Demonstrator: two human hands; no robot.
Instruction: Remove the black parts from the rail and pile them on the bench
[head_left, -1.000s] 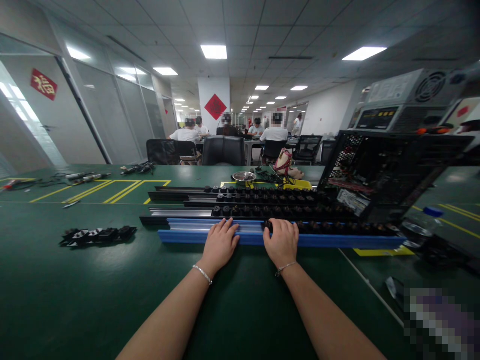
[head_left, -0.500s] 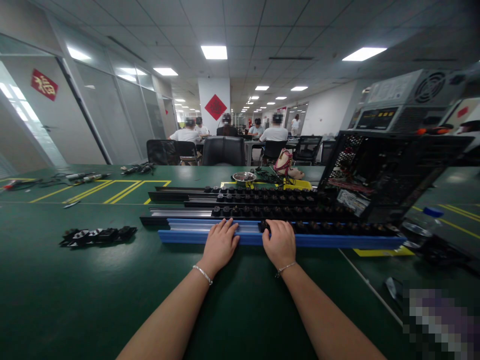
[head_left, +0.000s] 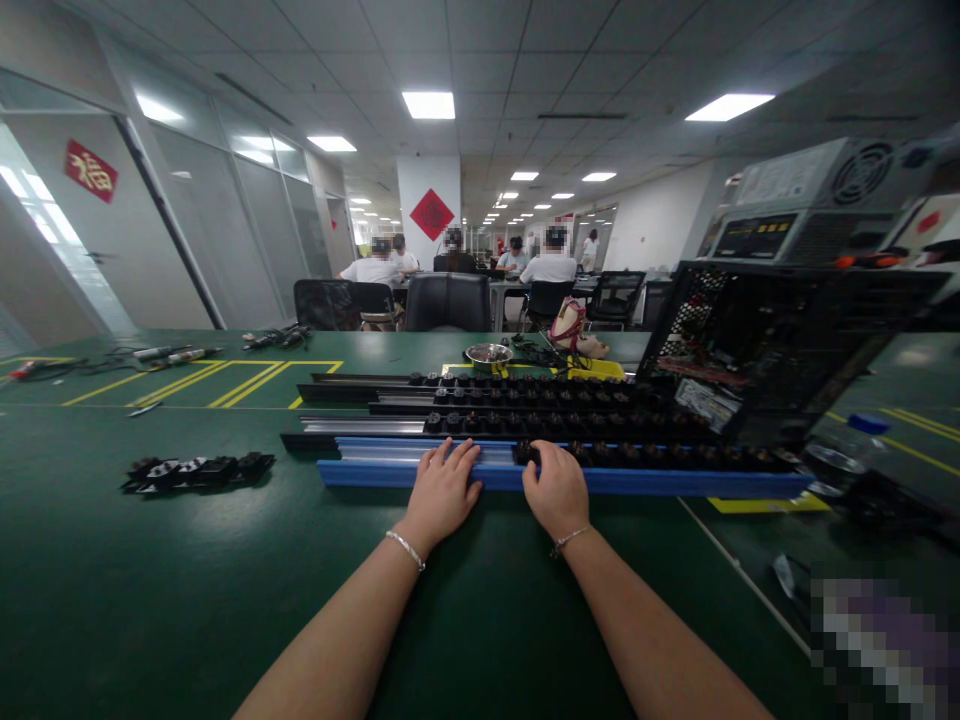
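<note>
A long blue rail (head_left: 450,477) with a pale inner channel lies crosswise in front of me. My left hand (head_left: 444,490) rests over its middle, fingers stretched out and a little spread, with nothing held. My right hand (head_left: 557,488) is curled at a small black socket-like module (head_left: 523,453) in the channel; its fingertips are partly hidden behind the hand. More black modules (head_left: 675,455) sit in a row along the rail's right half. Behind it lie several black rails (head_left: 360,427) with similar modules.
A heap of black modules (head_left: 199,472) lies on the green table (head_left: 225,600) at left. An open computer case (head_left: 795,340) stands at right, near a blue-capped bottle (head_left: 844,455). Farther back are a metal bowl (head_left: 488,354) and cables (head_left: 277,337). Several people sit beyond.
My right hand has shifted slightly left along the blue rail, and the black module by its fingers with it. My left hand stays on the rail almost unmoved.
</note>
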